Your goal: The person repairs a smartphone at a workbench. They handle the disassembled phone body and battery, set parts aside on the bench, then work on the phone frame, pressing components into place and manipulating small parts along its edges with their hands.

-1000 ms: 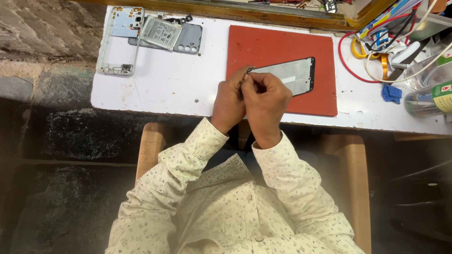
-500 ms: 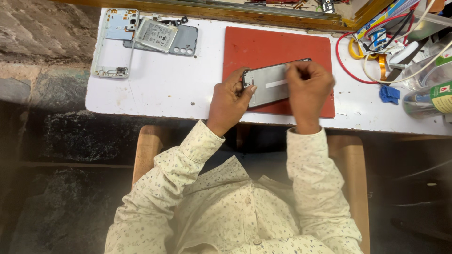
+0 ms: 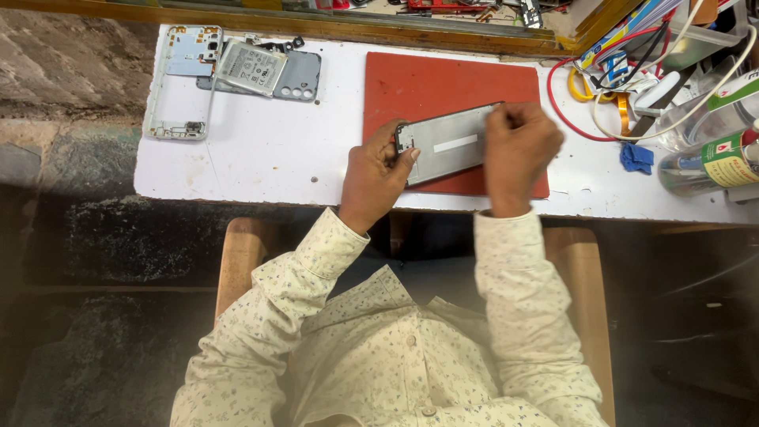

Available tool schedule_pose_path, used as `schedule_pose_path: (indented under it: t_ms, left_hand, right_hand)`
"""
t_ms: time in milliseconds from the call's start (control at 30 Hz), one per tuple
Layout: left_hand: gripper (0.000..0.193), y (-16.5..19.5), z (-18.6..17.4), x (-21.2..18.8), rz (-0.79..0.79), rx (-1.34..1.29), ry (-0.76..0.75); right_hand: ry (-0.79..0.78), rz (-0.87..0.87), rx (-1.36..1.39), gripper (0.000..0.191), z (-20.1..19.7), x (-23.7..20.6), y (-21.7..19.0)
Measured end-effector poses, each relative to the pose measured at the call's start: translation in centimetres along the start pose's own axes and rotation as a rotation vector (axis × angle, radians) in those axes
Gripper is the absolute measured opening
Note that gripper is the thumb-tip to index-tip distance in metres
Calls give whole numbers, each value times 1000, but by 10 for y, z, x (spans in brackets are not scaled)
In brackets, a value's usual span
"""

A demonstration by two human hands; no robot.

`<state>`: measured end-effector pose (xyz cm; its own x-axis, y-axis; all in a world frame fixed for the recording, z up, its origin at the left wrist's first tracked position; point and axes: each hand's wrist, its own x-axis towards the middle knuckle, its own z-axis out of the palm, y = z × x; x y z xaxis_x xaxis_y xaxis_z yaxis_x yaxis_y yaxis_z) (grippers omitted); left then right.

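Both hands (image 3: 378,175) (image 3: 518,150) grip phone panel (image 3: 449,144) ends; long axis left-right, tilted

1. We see a flat grey phone panel (image 3: 451,145) with a white strip.
2. We see a plain red rectangular work mat (image 3: 443,83).
3. We see a white worktable (image 3: 261,158).
4. We see cream sleeves (image 3: 316,261) with tiny floral specks.

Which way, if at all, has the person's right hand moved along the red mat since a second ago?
Yes. The right hand has slid rightward across the red mat, from beside the left hand to the far end of the grey phone panel.
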<state>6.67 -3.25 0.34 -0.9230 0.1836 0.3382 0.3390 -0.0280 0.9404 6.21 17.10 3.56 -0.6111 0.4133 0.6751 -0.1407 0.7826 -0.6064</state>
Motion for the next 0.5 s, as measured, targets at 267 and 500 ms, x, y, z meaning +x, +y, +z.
schedule_pose_path:
  t_ms: [267, 500]
  left_hand:
    - [37, 10, -2, 0, 29, -36, 14]
    - [39, 11, -4, 0, -2, -3, 15]
  right_hand:
    - [-130, 63, 214, 9, 17, -53, -99]
    - [-246, 88, 327, 8, 14, -39, -80]
